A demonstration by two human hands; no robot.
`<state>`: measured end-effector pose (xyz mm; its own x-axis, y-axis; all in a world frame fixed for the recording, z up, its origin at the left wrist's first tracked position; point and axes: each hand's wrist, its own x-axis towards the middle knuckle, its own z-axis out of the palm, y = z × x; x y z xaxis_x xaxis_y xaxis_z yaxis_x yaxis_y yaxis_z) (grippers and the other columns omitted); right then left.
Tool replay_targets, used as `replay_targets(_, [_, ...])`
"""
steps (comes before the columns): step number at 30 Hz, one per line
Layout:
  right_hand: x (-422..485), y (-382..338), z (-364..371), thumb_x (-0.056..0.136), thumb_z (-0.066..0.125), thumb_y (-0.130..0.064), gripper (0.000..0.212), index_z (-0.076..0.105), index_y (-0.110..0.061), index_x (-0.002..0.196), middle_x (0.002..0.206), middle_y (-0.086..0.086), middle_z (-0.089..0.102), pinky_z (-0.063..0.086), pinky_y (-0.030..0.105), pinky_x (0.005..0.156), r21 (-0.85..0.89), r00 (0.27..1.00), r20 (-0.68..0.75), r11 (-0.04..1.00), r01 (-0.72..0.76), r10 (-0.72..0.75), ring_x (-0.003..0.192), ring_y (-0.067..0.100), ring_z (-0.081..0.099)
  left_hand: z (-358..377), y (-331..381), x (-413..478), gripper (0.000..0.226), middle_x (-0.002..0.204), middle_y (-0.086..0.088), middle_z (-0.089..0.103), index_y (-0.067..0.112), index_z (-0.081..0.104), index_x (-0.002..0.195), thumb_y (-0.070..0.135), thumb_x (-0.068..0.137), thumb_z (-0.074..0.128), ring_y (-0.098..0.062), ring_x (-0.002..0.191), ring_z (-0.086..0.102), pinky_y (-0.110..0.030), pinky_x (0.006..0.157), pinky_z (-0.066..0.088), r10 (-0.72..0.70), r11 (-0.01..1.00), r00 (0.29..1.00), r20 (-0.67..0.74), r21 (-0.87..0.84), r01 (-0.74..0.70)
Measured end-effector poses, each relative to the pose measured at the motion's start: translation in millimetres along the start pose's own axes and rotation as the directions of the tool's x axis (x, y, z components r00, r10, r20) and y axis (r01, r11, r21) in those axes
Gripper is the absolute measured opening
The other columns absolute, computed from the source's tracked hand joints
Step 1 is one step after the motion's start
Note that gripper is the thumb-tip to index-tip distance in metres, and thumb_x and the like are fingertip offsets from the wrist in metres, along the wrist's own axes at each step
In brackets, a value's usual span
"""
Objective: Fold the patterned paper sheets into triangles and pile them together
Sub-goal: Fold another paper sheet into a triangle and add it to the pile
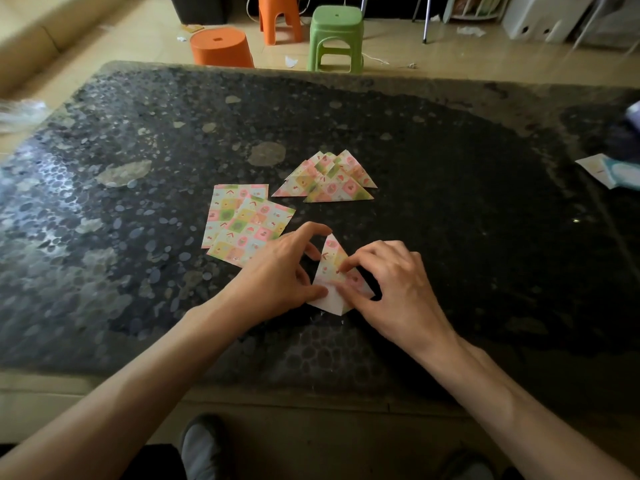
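Both hands are busy on one piece. The left hand has its fingers curled, thumb pressed on the lower left corner of the half-folded sheet and forefinger arched over towards its tip. The right hand is curled as well, forefinger tip on the middle of the paper and thumb at its lower edge, so that it seems to pinch a flap there. The sheet lies on the bench between the two hands. It already tapers to a point on the far side, with a white underside showing at the near edge, so I judge the fold begun but not yet creased flat.

Just left of the hands, partly under the left knuckles, lie the flat sheets. At least two overlap, and whether more sit beneath them cannot be told. These are the work left.

Beyond them, further from the person, is the pile of triangles, several folded pieces fanned loosely over one another (an exact count is not readable). That is the work done.

By this showing the task is well past its middle: more pieces are folded than wait. The one in hand needs finishing and moving to the pile, and then the flat ones need the same.

Past the far edge of the bench, a green stool and an orange stool stand on the floor.
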<state>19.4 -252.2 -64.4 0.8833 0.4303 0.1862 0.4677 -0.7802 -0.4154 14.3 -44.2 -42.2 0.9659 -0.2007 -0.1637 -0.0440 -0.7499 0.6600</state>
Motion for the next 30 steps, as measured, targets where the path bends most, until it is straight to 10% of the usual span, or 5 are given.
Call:
replay_targets(9, [-2.2, -3.2, -7.0, 0.098, 0.066, -0.025, 0.031, 0.054, -0.028, 0.127, 0.100, -0.013, 0.066, 0.053, 0.026, 0.083, 0.068, 0.971, -0.229, 0.996, -0.060, 0.074, 0.086, 0.003, 0.063, 1.7, -1.2, -1.6, 0.101, 0.128, 0.012, 0.042, 0.043, 0.020, 0.151, 0.037, 0.076, 0.088, -0.001, 0.091, 0.058, -0.015, 0.072, 0.050, 0.059, 0.988, 0.998, -0.029, 0.145, -0.054])
replay_targets(17, [-3.3, 3.2, -6.0, 0.095, 0.069, -0.015, 0.038, 0.048, -0.027, 0.125, 0.090, -0.010, 0.056, 0.059, 0.032, 0.073, 0.014, 0.971, -0.217, 0.995, -0.101, 0.102, 0.077, 0.008, 0.059, 0.0, -4.4, 0.6, 0.056, 0.143, 0.016, 0.043, 0.040, 0.052, 0.131, 0.042, 0.083, 0.081, -0.007, 0.141, 0.028, -0.034, 0.119, 0.031, 0.227, 0.928, 0.974, 0.014, 0.300, -0.221])
replay_targets(24, [-4.3, 13.2, -4.9, 0.089, 0.072, -0.014, 0.037, 0.064, -0.019, 0.125, 0.124, 0.005, 0.056, 0.054, 0.034, 0.089, -0.222, 0.978, -0.209, 0.975, -0.022, -0.026, 0.117, 0.021, 0.053, 6.1, -8.0, -4.9, 0.059, 0.163, 0.020, 0.028, 0.044, 0.041, 0.152, 0.035, 0.096, 0.059, 0.001, 0.153, 0.009, -0.035, 0.122, 0.018, 0.288, 0.881, 0.945, 0.156, 0.345, -0.325])
replay_targets(30, [-3.7, 25.9, -6.0, 0.093, 0.067, -0.019, 0.017, 0.075, -0.023, 0.108, 0.113, -0.012, 0.065, 0.052, 0.031, 0.095, 0.024, 0.997, -0.044, 0.998, 0.064, -0.063, 0.113, 0.004, 0.055, 9.0, -7.1, -8.3, 0.067, 0.163, 0.016, 0.027, 0.046, 0.040, 0.153, 0.065, 0.091, 0.059, -0.001, 0.152, 0.012, -0.031, 0.122, 0.015, 0.351, 0.845, 0.927, 0.135, 0.380, -0.376])
